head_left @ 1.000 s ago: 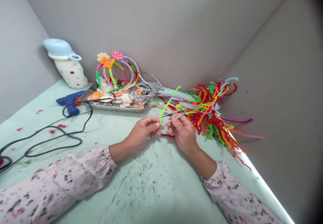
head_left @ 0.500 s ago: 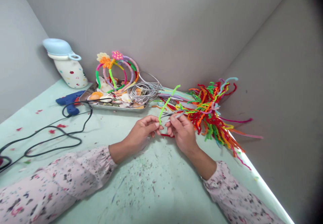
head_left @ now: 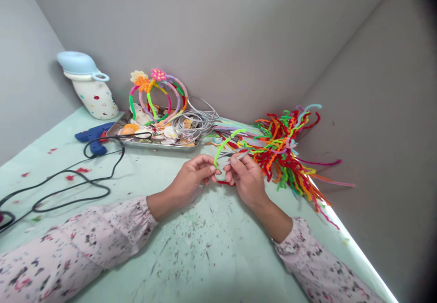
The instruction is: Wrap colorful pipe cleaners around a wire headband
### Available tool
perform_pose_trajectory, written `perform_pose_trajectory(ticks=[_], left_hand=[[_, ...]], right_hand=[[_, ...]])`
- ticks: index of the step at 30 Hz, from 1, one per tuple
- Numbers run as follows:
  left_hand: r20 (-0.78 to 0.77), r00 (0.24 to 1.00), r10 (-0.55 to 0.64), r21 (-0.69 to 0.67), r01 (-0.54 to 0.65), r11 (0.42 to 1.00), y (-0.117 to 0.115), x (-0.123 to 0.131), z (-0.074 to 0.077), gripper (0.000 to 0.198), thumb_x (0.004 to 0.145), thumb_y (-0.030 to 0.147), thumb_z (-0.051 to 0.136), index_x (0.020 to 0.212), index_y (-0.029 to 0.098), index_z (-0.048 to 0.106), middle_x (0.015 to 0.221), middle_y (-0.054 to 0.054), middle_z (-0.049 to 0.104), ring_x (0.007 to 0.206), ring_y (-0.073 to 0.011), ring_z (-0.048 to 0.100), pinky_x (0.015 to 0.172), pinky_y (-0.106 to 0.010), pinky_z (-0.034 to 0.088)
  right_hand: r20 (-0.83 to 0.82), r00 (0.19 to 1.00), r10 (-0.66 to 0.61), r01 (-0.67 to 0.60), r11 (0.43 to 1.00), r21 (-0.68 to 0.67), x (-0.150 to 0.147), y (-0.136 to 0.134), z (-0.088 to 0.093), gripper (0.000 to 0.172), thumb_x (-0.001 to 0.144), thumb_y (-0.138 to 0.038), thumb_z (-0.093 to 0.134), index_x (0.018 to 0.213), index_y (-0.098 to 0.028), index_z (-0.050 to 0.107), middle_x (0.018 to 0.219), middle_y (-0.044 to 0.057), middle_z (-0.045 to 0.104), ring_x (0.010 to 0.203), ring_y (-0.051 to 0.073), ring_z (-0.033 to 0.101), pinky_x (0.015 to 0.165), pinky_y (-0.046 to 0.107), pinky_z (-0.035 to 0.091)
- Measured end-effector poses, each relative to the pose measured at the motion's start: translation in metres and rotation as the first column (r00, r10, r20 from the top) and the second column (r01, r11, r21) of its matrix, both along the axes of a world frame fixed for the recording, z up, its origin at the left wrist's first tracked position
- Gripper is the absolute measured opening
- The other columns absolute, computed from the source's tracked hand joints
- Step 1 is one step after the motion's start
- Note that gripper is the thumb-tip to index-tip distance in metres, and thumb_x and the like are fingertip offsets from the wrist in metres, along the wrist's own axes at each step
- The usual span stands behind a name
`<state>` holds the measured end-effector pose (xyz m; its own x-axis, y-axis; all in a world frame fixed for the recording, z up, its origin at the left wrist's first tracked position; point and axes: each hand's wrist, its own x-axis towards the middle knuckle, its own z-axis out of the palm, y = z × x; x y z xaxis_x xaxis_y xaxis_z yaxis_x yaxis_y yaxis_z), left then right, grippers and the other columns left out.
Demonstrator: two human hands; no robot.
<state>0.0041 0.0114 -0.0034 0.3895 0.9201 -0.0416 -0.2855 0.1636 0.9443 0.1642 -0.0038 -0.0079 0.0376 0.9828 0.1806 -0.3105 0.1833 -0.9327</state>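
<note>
My left hand (head_left: 191, 179) pinches the lower end of a lime-green pipe cleaner (head_left: 225, 142), which arcs up and to the right. My right hand (head_left: 246, 177) is closed round a thin grey band (head_left: 235, 157), pressed against that same green end. Both hands meet above the pale green table (head_left: 191, 253). A short red piece (head_left: 225, 183) lies just under the fingers.
A heap of coloured pipe cleaners (head_left: 287, 152) lies at the right wall. A metal tray (head_left: 157, 136) holds shells, grey hoops and decorated headbands (head_left: 159, 95). A blue glue gun (head_left: 94, 136) with black cord (head_left: 68, 184) and a spotted jug (head_left: 90, 89) stand at left.
The free upper end of the green pipe cleaner has bent down and to the right. Both hands have stayed where they were.
</note>
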Motion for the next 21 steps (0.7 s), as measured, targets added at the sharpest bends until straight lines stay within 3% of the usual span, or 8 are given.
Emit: perform_pose_trajectory(ticks=[12, 21], left_hand=[[-0.017, 1.000, 0.015, 0.024, -0.015, 1.000, 0.0000, 0.0002, 0.0001, 0.014, 0.075, 0.021, 0.067, 0.086, 0.018, 0.058, 0.071, 0.001, 0.063, 0.059, -0.0089, 0.058, 0.053, -0.020, 0.038], [0.059, 0.998, -0.037, -0.087, 0.042, 0.995, -0.0005, 0.0020, 0.0052, 0.019, 0.078, 0.032, 0.064, 0.079, 0.014, 0.059, 0.077, -0.003, 0.064, 0.058, -0.0098, 0.058, 0.047, -0.019, 0.037]], right_hand=[[-0.001, 1.000, 0.004, -0.004, 1.000, -0.008, -0.0009, 0.0012, 0.0000, 0.018, 0.082, -0.035, 0.065, 0.087, -0.020, 0.057, 0.067, -0.004, 0.066, 0.046, 0.008, 0.056, 0.040, 0.017, 0.042], [-0.017, 1.000, 0.024, -0.024, 1.000, -0.013, 0.0017, 0.0007, -0.0012, 0.018, 0.081, -0.035, 0.065, 0.086, -0.020, 0.056, 0.065, -0.004, 0.064, 0.047, 0.008, 0.056, 0.041, 0.017, 0.042]])
